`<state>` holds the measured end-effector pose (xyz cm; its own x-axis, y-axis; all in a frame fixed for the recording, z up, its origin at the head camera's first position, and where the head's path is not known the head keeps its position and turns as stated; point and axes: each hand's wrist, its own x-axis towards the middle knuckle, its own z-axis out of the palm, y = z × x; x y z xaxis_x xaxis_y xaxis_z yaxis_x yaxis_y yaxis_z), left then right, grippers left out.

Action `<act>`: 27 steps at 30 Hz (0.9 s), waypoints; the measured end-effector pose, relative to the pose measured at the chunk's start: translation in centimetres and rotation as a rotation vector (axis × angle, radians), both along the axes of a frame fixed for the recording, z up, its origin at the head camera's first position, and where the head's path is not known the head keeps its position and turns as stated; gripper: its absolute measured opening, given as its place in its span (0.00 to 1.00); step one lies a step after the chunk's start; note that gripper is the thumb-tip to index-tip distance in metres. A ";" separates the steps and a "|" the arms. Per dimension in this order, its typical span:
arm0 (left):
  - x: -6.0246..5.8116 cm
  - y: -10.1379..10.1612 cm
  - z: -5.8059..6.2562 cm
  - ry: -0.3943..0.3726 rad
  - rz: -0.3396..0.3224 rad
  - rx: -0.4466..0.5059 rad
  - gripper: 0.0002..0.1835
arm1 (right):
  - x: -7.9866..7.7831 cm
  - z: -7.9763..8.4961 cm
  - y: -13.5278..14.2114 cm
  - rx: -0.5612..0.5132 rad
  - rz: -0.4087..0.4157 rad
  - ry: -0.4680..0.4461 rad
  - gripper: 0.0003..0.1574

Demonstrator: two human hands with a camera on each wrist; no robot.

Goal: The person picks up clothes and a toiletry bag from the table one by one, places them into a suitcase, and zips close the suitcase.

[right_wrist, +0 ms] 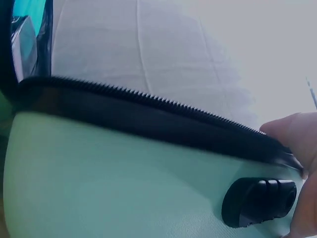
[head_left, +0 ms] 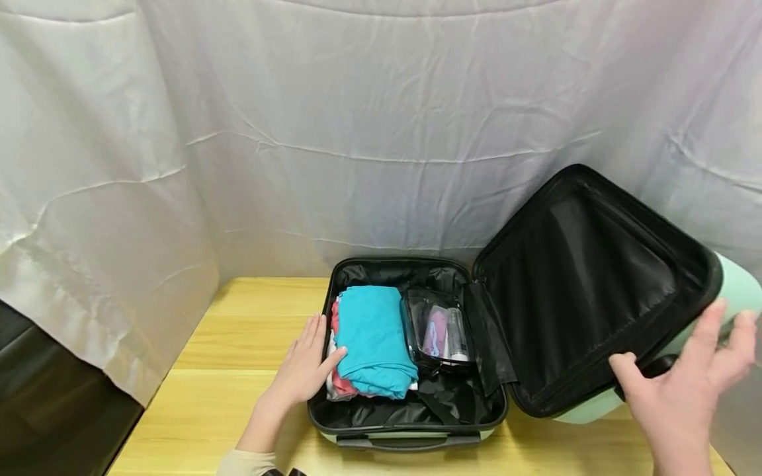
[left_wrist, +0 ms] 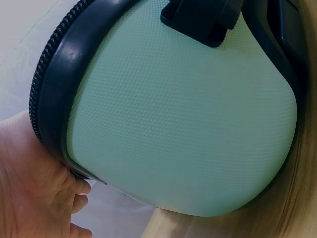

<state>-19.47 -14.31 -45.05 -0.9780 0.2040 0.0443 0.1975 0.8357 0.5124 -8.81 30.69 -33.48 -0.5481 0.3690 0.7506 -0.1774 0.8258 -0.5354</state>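
in the head view, a pale-green suitcase (head_left: 387, 424) lies open on a wooden table (head_left: 196, 396), its lid (head_left: 595, 264) tilted up at the right. a person's left hand (head_left: 302, 369) rests with straight fingers along the suitcase's left rim, the thumb beside a folded teal cloth (head_left: 375, 334). the right hand (head_left: 687, 380) pinches the lid's near corner, thumb on the black edge, fingers on the shell. inside, a see-through pouch (head_left: 443, 297) holding a purple item (head_left: 436, 330) and a clear bottle (head_left: 456, 334) sits just beside the cloth.

in the left wrist view, the left palm lies against the suitcase's zippered edge (left_wrist: 54, 84), fingertips showing beyond it.

in the right wrist view, the right thumb hooks over the lid's zipper (right_wrist: 163, 103), near a black fitting (right_wrist: 259, 201) on the shell.
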 end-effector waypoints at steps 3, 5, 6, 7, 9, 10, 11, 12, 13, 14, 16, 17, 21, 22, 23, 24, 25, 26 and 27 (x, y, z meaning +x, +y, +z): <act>-0.1 0.0 0.1 0.004 -0.002 -0.004 0.47 | -0.8 0.6 -1.3 0.075 0.062 0.196 0.55; -0.1 0.1 0.2 0.008 -0.003 -0.002 0.46 | -1.4 1.0 -2.2 0.113 0.097 0.330 0.51; -0.1 0.1 0.2 0.008 -0.003 -0.001 0.46 | -1.6 1.3 -2.7 0.132 0.108 0.384 0.50; -0.2 0.1 0.2 0.008 -0.003 -0.001 0.46 | -1.8 1.5 -3.1 0.152 0.113 0.418 0.48; -0.2 0.1 0.2 0.009 -0.004 0.000 0.46 | -2.0 1.8 -3.8 0.188 0.114 0.455 0.47; -0.2 0.1 0.2 0.009 -0.005 0.000 0.46 | -2.0 1.9 -4.2 0.206 0.115 0.463 0.46; -0.2 0.1 0.1 0.009 -0.005 -0.002 0.46 | -1.9 2.0 -4.5 0.220 0.119 0.464 0.46; -0.3 0.1 0.1 0.009 -0.005 -0.003 0.46 | -1.9 2.1 -4.9 0.232 0.118 0.463 0.46; -0.3 0.1 0.1 0.009 -0.006 -0.004 0.47 | -1.8 2.1 -5.2 0.241 0.119 0.461 0.45; -0.3 0.1 0.0 0.008 -0.006 -0.006 0.47 | -1.7 2.1 -5.6 0.248 0.122 0.456 0.45; -0.3 0.1 0.0 0.007 -0.006 -0.006 0.47 | -1.7 2.2 -6.2 0.257 0.127 0.454 0.45; -0.3 0.1 -0.1 0.008 -0.005 -0.005 0.47 | -1.7 2.2 -6.4 0.265 0.129 0.456 0.44; -0.2 0.0 -0.1 0.011 -0.002 -0.001 0.46 | -2.0 2.1 -7.3 0.292 0.138 0.461 0.42; -0.1 0.0 -0.1 0.011 -0.001 0.002 0.46 | -2.0 2.1 -7.5 0.299 0.144 0.463 0.42; -0.1 0.0 -0.1 0.012 0.000 0.005 0.46 | -2.1 2.1 -7.7 0.308 0.147 0.466 0.41; -0.1 0.0 0.0 0.012 0.001 0.006 0.46 | -2.1 2.0 -7.9 0.315 0.153 0.463 0.41; -0.1 -0.1 0.0 0.011 0.001 0.009 0.46 | -2.1 1.9 -8.1 0.325 0.158 0.459 0.42; 0.0 -0.1 0.0 0.011 0.002 0.012 0.46 | -2.1 1.9 -8.3 0.335 0.162 0.456 0.42; 0.0 -0.1 0.0 0.011 0.003 0.013 0.46 | -2.2 1.8 -8.6 0.346 0.166 0.456 0.44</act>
<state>-19.48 -14.41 -45.10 -0.9780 0.2006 0.0578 0.2009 0.8293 0.5214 -10.98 22.13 -31.71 -0.1717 -0.0026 0.9852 -0.4679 0.8802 -0.0792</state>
